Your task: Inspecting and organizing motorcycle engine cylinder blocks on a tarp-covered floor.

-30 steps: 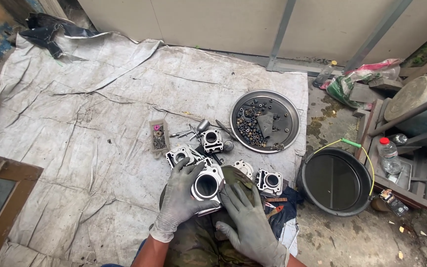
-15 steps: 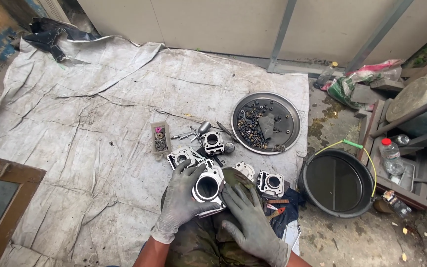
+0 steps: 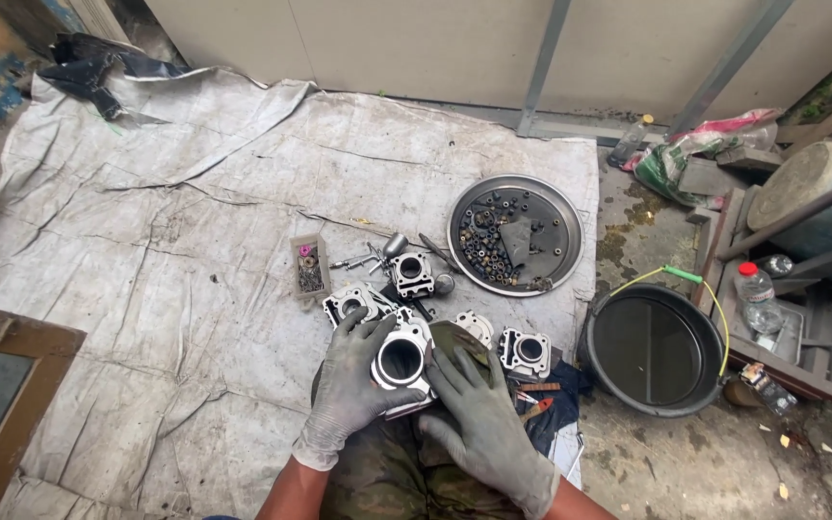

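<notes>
Both gloved hands, left hand [image 3: 351,383] and right hand [image 3: 479,419], clamp the engine cylinder [image 3: 402,358], steadying it for inspection; turning it next needs a firm grip

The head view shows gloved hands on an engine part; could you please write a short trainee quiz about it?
1. True or false: both hands wear gloves.
2. Which holds small nuts and bolts? A) round metal tray B) black basin
3. What does the left hand grip?

Key:
1. True: left hand and right hand are gloved.
2. A: the round metal tray; the black basin holds none that show.
3. The silver engine cylinder, bore facing the camera.
</notes>
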